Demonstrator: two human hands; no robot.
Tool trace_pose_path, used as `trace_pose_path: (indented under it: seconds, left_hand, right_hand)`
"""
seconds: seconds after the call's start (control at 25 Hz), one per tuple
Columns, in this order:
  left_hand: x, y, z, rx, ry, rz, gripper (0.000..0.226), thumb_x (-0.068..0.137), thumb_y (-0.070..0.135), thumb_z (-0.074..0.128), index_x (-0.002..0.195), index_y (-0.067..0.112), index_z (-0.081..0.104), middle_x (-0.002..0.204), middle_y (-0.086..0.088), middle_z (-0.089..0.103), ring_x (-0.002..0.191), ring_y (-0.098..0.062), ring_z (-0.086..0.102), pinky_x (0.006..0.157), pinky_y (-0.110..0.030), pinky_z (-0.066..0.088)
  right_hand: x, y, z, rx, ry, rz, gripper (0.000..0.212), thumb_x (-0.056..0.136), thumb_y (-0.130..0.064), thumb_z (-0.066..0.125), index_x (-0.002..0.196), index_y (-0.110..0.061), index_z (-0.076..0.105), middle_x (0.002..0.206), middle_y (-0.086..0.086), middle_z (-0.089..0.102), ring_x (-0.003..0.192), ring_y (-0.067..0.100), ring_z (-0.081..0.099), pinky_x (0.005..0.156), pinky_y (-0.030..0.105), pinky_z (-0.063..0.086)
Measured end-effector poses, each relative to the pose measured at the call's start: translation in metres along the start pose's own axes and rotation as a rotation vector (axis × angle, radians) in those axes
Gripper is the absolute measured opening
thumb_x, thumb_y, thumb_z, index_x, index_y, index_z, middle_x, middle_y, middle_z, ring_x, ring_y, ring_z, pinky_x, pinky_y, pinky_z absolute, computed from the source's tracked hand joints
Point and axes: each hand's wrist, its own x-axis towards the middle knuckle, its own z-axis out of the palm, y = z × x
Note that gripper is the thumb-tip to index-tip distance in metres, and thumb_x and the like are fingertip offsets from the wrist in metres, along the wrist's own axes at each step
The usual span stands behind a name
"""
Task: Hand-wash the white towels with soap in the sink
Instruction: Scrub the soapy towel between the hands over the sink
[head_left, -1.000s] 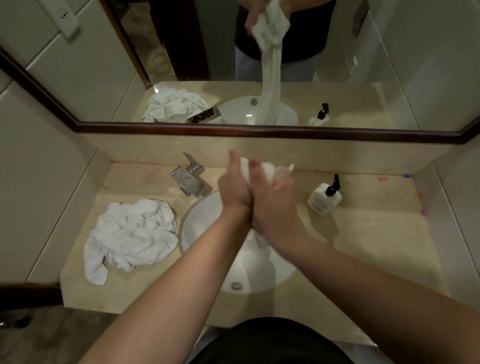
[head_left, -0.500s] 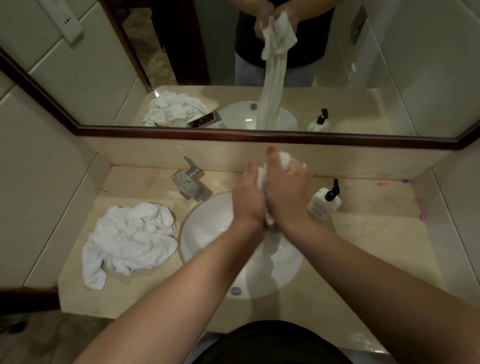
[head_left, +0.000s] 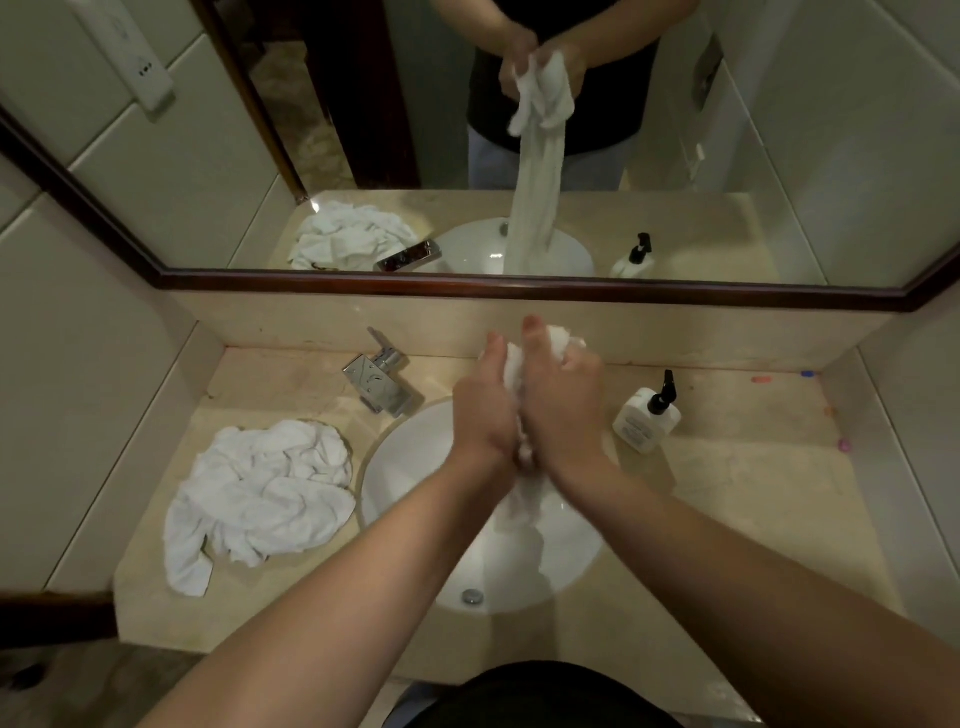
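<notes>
left hand (head_left: 480, 410) and right hand (head_left: 563, 402) both clenched around wet white cloth towel (head_left: 519, 499) above round white ceramic sink (head_left: 410, 467), crumpled white towel pile (head_left: 265, 493) near left counter edge

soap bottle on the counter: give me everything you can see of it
The soap bottle is a small white, squarish, plastic-looking bottle with a black pump head on top and faint print on its front, too small to read. It stands on the beige stone-look counter, right of the sink and near the back wall, appearing tilted in this wide-angle view. Nothing touches it: the right hand is beside it but apart, busy with the towel. Its fill level cannot be seen. The mirror above shows its reflection.
</notes>
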Motion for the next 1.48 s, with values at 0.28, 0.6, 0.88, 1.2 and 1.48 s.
trace_pose_path:
  seconds: [0.28, 0.6, 0.88, 1.2, 1.48]
  left_hand:
    - [-0.005, -0.005, 0.001, -0.037, -0.015, -0.061, 0.058, 0.103, 0.051, 0.041, 0.087, 0.006, 0.072, 0.082, -0.01, 0.075, 0.078, -0.019, 0.073, 0.07, -0.026, 0.056]
    - [-0.011, -0.013, 0.006, -0.078, 0.047, -0.051, 0.059, 0.099, 0.058, 0.044, 0.078, 0.01, 0.069, 0.074, -0.008, 0.071, 0.07, -0.018, 0.07, 0.063, -0.028, 0.053]
    - [-0.005, -0.007, 0.009, -0.094, 0.039, 0.012, 0.06, 0.094, 0.064, 0.048, 0.076, 0.012, 0.07, 0.075, -0.01, 0.07, 0.071, -0.023, 0.07, 0.066, -0.031, 0.053]
    - [-0.006, -0.009, 0.01, -0.077, -0.005, 0.048, 0.06, 0.102, 0.054, 0.04, 0.066, 0.015, 0.069, 0.065, -0.005, 0.067, 0.061, -0.017, 0.067, 0.057, -0.024, 0.051]
    - [-0.004, -0.007, 0.005, -0.166, 0.009, 0.015, 0.066, 0.105, 0.048, 0.036, 0.056, 0.014, 0.064, 0.053, 0.0, 0.06, 0.05, -0.011, 0.061, 0.049, -0.019, 0.048]
  right_hand:
    - [0.001, 0.003, -0.003, 0.006, -0.013, 0.07, 0.05, 0.095, -0.045, 0.058, 0.059, -0.011, 0.056, 0.053, -0.001, 0.058, 0.052, 0.016, 0.058, 0.055, 0.035, 0.048]
    - [-0.001, -0.003, -0.01, 0.015, -0.018, 0.052, 0.049, 0.096, -0.042, 0.058, 0.058, -0.012, 0.054, 0.053, -0.001, 0.056, 0.049, 0.013, 0.054, 0.051, 0.029, 0.043]
    - [0.001, -0.008, -0.009, 0.044, -0.009, 0.021, 0.053, 0.096, -0.043, 0.058, 0.059, -0.007, 0.056, 0.054, 0.005, 0.058, 0.05, 0.018, 0.057, 0.049, 0.032, 0.045]
    - [0.001, -0.003, -0.013, -0.051, -0.076, -0.044, 0.061, 0.093, -0.052, 0.056, 0.055, -0.005, 0.051, 0.051, 0.008, 0.054, 0.049, 0.025, 0.053, 0.051, 0.035, 0.041]
    - [-0.003, 0.0, -0.005, -0.082, -0.096, -0.051, 0.06, 0.094, -0.053, 0.055, 0.053, -0.01, 0.046, 0.047, 0.003, 0.046, 0.045, 0.017, 0.044, 0.049, 0.031, 0.034]
